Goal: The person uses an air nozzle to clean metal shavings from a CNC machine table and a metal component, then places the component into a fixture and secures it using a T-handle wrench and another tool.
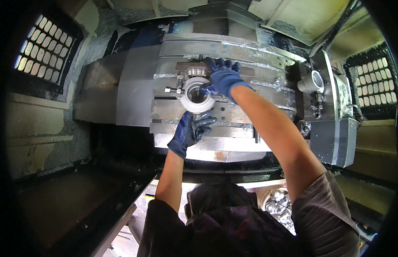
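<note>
A thick silver metal ring sits in a brown clamp fixture on the slotted machine table. My right hand, in a blue glove, reaches over from the right and grips the ring's upper right rim. My left hand, also gloved in blue, comes up from below with its fingers curled on the ring's lower edge. A bolt with a nut sticks out of the fixture to the ring's left.
A second pale ring-shaped part sits on a block at the right, above a grey box. Metal chips cover the table's back. Shiny parts lie in a bin below. Mesh windows flank the enclosure.
</note>
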The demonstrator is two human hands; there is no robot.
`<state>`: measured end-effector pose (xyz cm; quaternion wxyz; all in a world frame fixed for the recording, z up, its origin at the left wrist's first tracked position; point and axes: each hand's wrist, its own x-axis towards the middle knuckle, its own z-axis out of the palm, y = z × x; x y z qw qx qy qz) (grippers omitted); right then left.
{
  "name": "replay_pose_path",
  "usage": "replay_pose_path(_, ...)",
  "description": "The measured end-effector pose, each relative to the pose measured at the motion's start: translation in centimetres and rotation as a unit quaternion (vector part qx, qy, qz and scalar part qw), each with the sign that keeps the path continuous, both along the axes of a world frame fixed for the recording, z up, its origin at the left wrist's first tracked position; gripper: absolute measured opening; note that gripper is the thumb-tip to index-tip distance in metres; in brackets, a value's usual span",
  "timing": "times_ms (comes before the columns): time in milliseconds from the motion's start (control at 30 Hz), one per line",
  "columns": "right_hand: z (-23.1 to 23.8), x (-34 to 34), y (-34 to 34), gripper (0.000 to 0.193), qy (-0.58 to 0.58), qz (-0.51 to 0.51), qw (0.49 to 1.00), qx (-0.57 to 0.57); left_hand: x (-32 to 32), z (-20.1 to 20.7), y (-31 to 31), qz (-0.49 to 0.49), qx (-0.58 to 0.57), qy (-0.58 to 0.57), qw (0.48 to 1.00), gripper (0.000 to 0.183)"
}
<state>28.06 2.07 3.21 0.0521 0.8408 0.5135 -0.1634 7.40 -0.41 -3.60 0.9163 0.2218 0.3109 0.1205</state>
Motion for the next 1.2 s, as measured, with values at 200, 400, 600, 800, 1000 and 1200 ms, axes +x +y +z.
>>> replay_pose_path(200,0.5,-0.2,-0.4,0.106,0.014,0.013,1.0,-0.005,-1.6,-5.5,0.4,-0.026,-0.114,-0.101,0.988,0.044)
replay_pose_path(400,0.8,-0.2,-0.6,0.104,0.034,-0.002,0.999,0.016,0.1,-2.5,-1.2,0.101,-0.066,-0.003,0.993,0.045)
replay_pose_path(600,5.1,2.3,-6.7,0.067,0.538,-0.137,0.757,0.344,-0.8,-4.3,-0.7,-0.027,0.172,0.116,0.978,0.035)
replay_pose_path(800,-4.3,4.5,-25.9,0.033,0.171,-0.33,0.863,0.342,-0.5,-0.5,1.4,-0.177,0.215,0.181,0.943,0.036)
replay_pose_path(1000,-8.9,-0.7,-28.3,0.04,0.035,-0.338,0.927,0.159,-0.4,-2.4,0.5,-0.097,0.319,0.282,0.9,0.011)
replay_pose_path(1200,-12.6,0.2,-26.7,0.027,0.035,-0.367,0.924,0.099,0.5,-9.1,2.5,-0.086,0.494,0.423,0.755,0.032)
